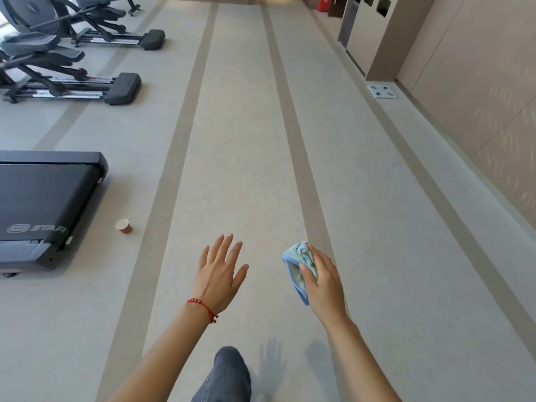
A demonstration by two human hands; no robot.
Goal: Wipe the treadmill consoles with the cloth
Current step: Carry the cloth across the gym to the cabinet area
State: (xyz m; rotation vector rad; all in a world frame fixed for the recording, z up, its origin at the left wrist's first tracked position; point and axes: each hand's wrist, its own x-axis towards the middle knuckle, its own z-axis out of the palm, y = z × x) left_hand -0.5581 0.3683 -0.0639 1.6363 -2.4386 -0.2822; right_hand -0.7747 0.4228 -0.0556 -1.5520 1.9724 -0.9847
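Your right hand [324,277] is clamped on the bunched cloth [300,266]; your left hand [219,271] is spread, empty. The treadmill [46,204] sits far left of that grip (console unseen); a loose hold could drop it.

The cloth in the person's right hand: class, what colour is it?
Light blue cloth, bunched in the right hand; head view.
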